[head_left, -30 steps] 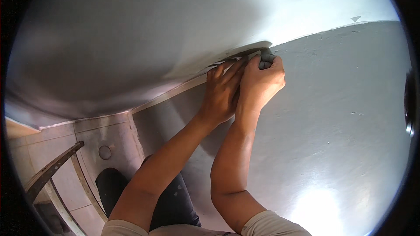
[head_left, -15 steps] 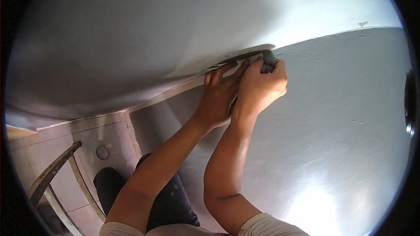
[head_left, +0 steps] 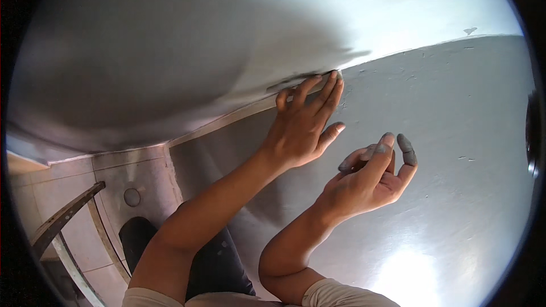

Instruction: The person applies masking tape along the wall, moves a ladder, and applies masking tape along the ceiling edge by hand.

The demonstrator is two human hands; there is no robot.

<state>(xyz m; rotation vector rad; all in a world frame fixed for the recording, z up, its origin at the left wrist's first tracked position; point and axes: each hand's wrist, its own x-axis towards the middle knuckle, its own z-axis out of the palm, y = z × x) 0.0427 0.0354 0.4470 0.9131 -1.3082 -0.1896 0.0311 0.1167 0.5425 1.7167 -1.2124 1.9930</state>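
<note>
My left hand (head_left: pixel 304 125) lies with stretched fingers along the seam where the pale wall (head_left: pixel 187 34) meets the smooth grey surface (head_left: pixel 443 113). Its fingertips touch the seam, and the thumb stands apart. Lower and to the right, my right hand (head_left: pixel 372 179) is raised off the grey surface with its fingers bent and spread. Grey smears coat its fingertips. No separate object shows plainly in it, though the curled fingers hide part of the palm. A narrow beige strip (head_left: pixel 244 112) runs along the seam up to my left hand.
A curved, worn wooden frame (head_left: pixel 68 216) stands at lower left on pale floor tiles (head_left: pixel 79 244). Near it is a round cover (head_left: pixel 132 197) in the floor. A dark round object (head_left: pixel 533 133) sits at the far right edge. The wall has a small chipped patch (head_left: pixel 470 31).
My right hand has left the seam and moved down and to the right, its fingers now apart. My left hand has stretched its fingers flatter along the seam.
</note>
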